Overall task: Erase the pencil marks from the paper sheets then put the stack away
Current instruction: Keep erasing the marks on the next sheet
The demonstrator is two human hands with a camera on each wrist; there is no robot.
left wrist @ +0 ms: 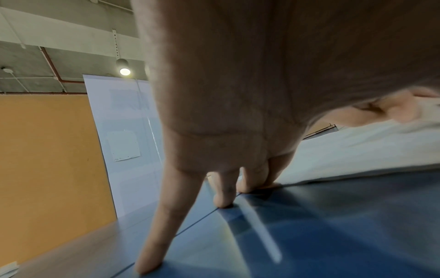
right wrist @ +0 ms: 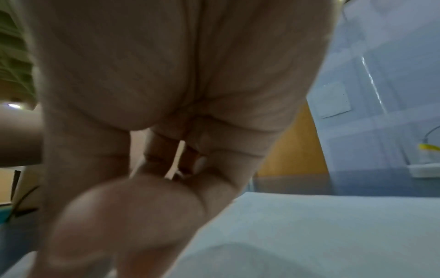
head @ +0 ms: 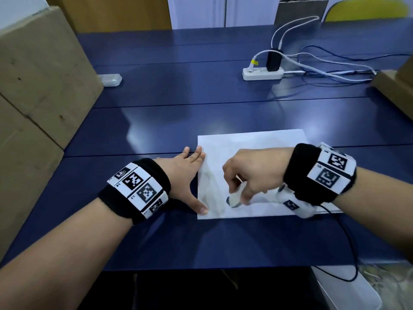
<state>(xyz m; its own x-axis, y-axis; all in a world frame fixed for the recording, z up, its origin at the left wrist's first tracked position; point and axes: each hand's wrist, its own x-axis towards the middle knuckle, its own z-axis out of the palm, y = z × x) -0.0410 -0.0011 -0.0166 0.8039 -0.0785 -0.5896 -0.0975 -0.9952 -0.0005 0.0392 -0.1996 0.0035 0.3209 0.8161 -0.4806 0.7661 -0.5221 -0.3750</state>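
A white stack of paper sheets (head: pixel 263 148) lies on the blue table (head: pixel 169 113) in front of me. My left hand (head: pixel 190 173) lies flat with spread straight fingers, its thumb and fingertips pressing the paper's left edge; its fingers (left wrist: pixel 223 190) touch the tabletop beside the paper (left wrist: pixel 357 150). My right hand (head: pixel 248 175) hovers over the sheet's lower middle, fingers curled round a white eraser (head: pixel 234 199) whose end touches the paper. In the right wrist view the curled fingers (right wrist: pixel 133 206) hide the eraser above the paper (right wrist: pixel 333 225). Pencil marks are too faint to make out.
Cardboard boxes (head: pixel 38 90) stand along the left side. A white power strip (head: pixel 262 73) with a black charger and cables sits at the back right, a small white device (head: pixel 110 79) at the back left. Another box edge (head: pixel 395 90) is at the right.
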